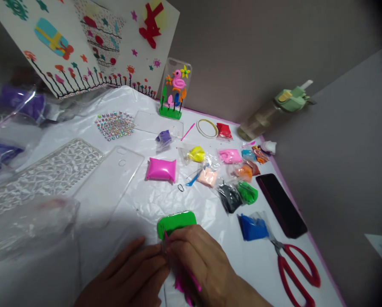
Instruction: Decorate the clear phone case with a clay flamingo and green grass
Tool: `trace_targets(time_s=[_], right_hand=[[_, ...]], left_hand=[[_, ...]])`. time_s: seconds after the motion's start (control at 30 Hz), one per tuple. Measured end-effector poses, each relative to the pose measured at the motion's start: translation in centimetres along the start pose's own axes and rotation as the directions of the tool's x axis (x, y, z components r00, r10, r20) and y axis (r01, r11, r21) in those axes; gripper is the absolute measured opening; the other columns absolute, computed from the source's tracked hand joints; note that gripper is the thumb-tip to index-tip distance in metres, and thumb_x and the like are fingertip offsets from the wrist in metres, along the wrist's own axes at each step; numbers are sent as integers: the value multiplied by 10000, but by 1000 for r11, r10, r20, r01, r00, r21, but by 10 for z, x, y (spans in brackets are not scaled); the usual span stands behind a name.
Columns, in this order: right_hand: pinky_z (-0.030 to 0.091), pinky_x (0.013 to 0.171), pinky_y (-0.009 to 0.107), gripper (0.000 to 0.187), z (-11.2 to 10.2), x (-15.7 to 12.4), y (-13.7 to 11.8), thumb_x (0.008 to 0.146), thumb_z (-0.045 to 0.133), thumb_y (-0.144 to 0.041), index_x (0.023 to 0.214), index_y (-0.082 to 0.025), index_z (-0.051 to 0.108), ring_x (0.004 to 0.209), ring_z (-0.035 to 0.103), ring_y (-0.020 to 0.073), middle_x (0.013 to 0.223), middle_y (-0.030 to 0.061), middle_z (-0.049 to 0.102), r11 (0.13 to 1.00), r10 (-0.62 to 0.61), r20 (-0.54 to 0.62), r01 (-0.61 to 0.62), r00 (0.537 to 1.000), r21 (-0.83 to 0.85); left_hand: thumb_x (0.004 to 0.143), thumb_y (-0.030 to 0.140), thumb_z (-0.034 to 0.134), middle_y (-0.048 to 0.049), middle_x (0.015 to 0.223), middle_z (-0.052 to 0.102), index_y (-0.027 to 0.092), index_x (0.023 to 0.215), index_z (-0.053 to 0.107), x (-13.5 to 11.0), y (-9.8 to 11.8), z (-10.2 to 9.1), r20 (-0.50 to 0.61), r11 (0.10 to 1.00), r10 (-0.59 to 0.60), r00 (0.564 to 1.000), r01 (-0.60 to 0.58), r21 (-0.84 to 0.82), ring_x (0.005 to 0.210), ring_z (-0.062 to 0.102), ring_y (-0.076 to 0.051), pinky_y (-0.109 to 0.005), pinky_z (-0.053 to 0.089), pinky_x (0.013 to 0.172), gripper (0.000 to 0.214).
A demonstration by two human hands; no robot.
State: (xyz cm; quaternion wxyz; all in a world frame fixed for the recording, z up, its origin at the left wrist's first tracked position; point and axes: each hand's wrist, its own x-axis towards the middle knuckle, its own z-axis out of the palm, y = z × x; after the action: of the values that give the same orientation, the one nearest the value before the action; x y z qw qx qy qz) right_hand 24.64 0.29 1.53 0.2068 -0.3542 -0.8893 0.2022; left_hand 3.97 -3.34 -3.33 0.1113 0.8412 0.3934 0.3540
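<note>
A flat green clay layer (178,221) covers the end of what looks like a phone case, partly hidden under my hands. My right hand (205,260) is closed in a pinch around a thin pink modelling tool (165,233), whose tip rests at the green clay's near edge. Beside it, my left hand (130,273) lies with fingers stretched out, fingertips close to the tool and the case's left side. Bright pink material (186,283) shows below my right hand; its shape is mostly covered.
Bagged clay surrounds the work: pink (161,169), black (229,197), green (247,192), blue (254,227). Red-handled scissors (283,251) and a dark phone (282,204) lie right. Behind stand a decorated phone case (175,89) and a bottle (270,111). A clear case (114,183) lies left.
</note>
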Motion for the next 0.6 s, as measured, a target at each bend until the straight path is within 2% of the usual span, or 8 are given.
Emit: trace_targets(time_s=[0.1,0.23,0.43,0.6], right_hand=[[589,835,312,211,0,-1,1,1036,427,-98,1155,-187,578,935,645,194,999,66,672,997,29,-2,-29,1000,71],[596,849,325,236,-3,0,0,1038,421,-90,1190,-184,576,956,648,201,1016,70,672,996,16,3,-16,1000,87],[609,813,345,231,-8,4,-2,1048,381,-82,1151,-111,586,912,650,218,972,106,673,998,-29,-2,29,1000,61],[612,826,336,248,-8,2,-2,1039,406,-85,1200,-162,578,927,669,212,993,87,696,998,-24,-9,25,1000,50]], left_hand=[[1076,304,449,87,1008,804,252,1049,737,0,-1,1,8,1000,7,1000,-7,6,1068,702,-79,-261,253,1253,294],[1076,314,448,89,1006,804,257,1049,734,0,-1,1,11,1000,5,1000,-5,5,1070,701,-78,-257,250,1252,293],[1076,300,445,87,993,809,255,1040,735,2,-1,1,2,1000,-8,1000,8,12,1043,706,-81,-253,253,1244,295],[1088,254,380,67,995,812,247,1033,745,1,-2,-1,6,998,47,999,-47,37,1061,695,-88,-265,276,1231,369]])
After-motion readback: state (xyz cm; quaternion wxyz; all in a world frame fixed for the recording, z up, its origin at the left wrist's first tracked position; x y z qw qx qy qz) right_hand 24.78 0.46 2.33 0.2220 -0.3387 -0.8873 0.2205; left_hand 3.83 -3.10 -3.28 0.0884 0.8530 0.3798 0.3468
